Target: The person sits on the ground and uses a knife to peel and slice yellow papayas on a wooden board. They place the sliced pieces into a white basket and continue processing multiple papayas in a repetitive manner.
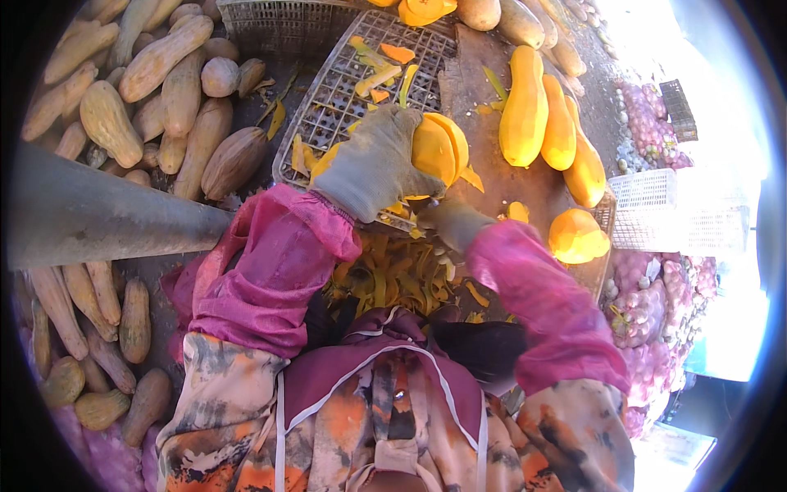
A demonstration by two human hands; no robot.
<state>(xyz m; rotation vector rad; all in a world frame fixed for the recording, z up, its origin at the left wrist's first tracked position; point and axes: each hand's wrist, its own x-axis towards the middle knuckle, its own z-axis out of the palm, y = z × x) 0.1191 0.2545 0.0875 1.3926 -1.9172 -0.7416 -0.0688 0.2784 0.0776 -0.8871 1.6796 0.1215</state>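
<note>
My left hand [377, 152], in a grey work glove, is closed over a peeled orange squash piece [434, 152] above an upturned plastic crate [316, 115]. A lengthwise cut line runs down the piece. Close to its lower end, my right hand [449, 220], also gloved, is curled and slightly blurred; what its fingers hold is hidden. Strips of peel and orange scraps [398, 53] lie on the crate's grid. Below my hands is a heap of yellow-green peelings [385, 275].
Three peeled long squashes [525, 107] and a rounded peeled piece [578, 236] lie on a brown board [484, 90] at right. Unpeeled squashes [184, 90] pile up on the left, where a grey post [115, 209] juts in. White crates [643, 205] and net sacks [656, 303] stand far right.
</note>
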